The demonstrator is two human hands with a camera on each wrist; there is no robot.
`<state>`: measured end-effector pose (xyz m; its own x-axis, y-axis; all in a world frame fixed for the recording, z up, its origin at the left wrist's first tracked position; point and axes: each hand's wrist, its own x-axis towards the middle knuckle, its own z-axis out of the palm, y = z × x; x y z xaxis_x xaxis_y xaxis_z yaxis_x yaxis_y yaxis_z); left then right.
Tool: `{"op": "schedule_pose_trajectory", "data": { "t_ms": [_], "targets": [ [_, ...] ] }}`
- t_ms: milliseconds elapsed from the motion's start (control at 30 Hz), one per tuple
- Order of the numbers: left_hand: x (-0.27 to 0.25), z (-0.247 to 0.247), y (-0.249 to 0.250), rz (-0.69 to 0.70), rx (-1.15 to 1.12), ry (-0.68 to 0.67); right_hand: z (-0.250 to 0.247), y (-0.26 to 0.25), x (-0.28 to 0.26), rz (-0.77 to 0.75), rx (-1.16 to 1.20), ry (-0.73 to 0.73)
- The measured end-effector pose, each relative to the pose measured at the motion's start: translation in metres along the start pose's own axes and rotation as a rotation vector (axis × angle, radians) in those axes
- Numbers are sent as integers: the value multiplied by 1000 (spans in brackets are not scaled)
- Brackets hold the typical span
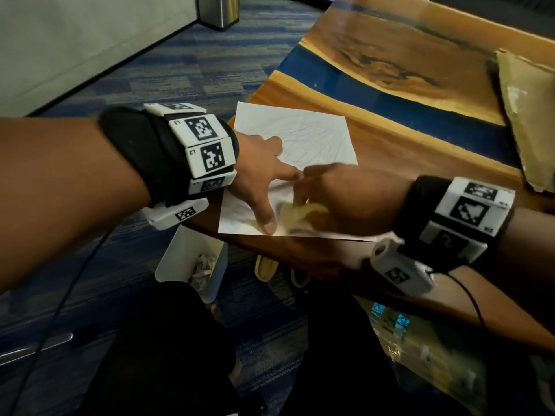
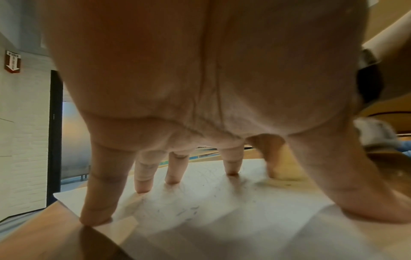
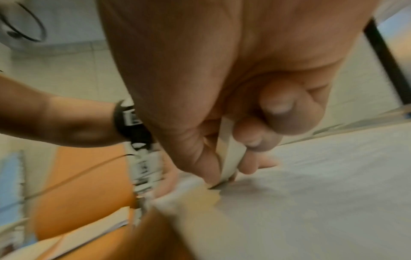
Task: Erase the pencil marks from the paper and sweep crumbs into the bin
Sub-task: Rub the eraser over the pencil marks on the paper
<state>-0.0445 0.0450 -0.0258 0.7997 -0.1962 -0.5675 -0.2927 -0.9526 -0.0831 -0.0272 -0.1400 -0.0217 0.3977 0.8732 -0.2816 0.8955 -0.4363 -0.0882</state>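
A white sheet of paper (image 1: 312,133) with faint pencil scribbles lies at the near left corner of the wooden table (image 1: 390,151). My left hand (image 1: 264,175) presses it flat with spread, straight fingers (image 2: 142,176), thumb (image 1: 267,220) near the front edge. My right hand (image 1: 333,196) pinches a pale eraser (image 3: 229,154) between thumb and fingers and holds its tip on the paper (image 3: 311,184), beside the left thumb; it is blurred in the head view. Short dark crumbs and marks lie on the paper (image 2: 189,209). A white bin (image 1: 192,265) stands on the floor under the table corner.
A flattened cardboard piece (image 1: 528,115) lies at the table's right side. A steel bin (image 1: 219,10) stands far back on the blue carpet. Pale shoes (image 1: 267,265) show under the table edge. Crumpled paper sits inside the white bin.
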Motion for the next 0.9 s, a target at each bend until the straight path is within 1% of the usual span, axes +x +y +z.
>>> {"op": "schedule_pose_trajectory", "data": {
  "t_ms": [67, 100, 133, 167, 233, 267, 300, 367, 433, 500, 600, 667, 733, 767, 800, 900],
  "targets": [
    [1, 1, 1, -3, 5, 5, -6, 19, 4, 157, -33, 30],
    [1, 2, 0, -4, 5, 7, -7, 23, 4, 193, -63, 40],
    [1, 2, 0, -2, 1, 10, -6, 21, 2, 181, -76, 36],
    [1, 1, -1, 1, -5, 12, -4, 14, -1, 128, -69, 21],
    [0, 1, -2, 3, -17, 5, 0, -6, -8, -26, -42, -23],
    [1, 1, -1, 3, -18, 1, 2, -8, -9, -59, -36, -33],
    [1, 1, 0, 1, -17, -4, 1, -4, -8, -40, -32, -20],
    [0, 1, 1, -1, -22, -12, -2, 12, -3, 80, -24, 10],
    [-1, 0, 0, -4, -43, -22, -3, 23, -1, 147, -40, 14],
    [-2, 0, 0, -3, -109, -21, -2, 25, 0, 148, -44, 9],
    [-2, 8, 5, 13, -205, 50, -5, 26, 2, 123, -22, -24],
    [1, 14, 9, 34, -195, 91, -8, 30, 5, 168, -36, -20],
    [2, 16, 8, 51, -171, 103, -9, 29, 5, 219, -62, 10],
    [2, 16, 6, 51, -167, 99, -8, 24, 3, 210, -59, 19],
    [1, 17, 4, 47, -167, 90, -6, 15, 1, 164, -49, 20],
    [-1, 18, 2, 47, -167, 62, 1, -10, -9, -71, -34, -26]
  ]
}}
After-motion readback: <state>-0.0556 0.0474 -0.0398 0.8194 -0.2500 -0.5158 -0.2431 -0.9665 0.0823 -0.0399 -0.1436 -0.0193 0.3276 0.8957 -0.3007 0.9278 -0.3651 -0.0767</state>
